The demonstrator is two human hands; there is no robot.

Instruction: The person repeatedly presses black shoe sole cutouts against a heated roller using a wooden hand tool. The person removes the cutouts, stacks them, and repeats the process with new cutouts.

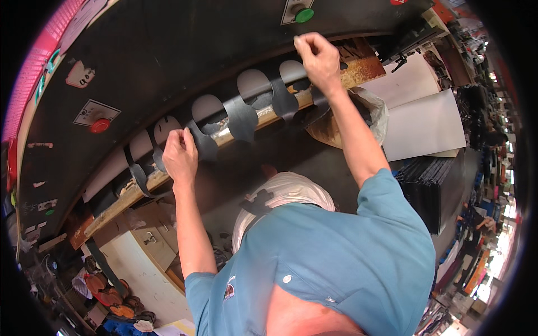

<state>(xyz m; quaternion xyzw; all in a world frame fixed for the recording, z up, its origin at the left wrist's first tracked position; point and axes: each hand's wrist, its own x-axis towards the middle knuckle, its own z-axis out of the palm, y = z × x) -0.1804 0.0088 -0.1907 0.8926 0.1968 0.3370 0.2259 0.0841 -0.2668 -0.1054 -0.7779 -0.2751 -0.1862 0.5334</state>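
Note:
A dark sheet (242, 119) with several rounded cut-outs lies over the front edge of a black machine, and its lower strips hang down past the edge. A pale surface (206, 107) shows through the rounded openings. My left hand (180, 155) is closed, thumb and fingers pinched at one of the sheet's strips. Farther right and higher up, my right hand (321, 60) is also closed in a pinch, above the sheet's right end. Whatever sits between its fingertips is too small or hidden to make out.
The black machine's panel (185, 50) carries a red button (100, 125) and a green button (304, 15). To the right are an open plastic bag (376, 115), pale sheets (428, 129) and a dark stack (421, 193). A cabinet (143, 274) stands lower left.

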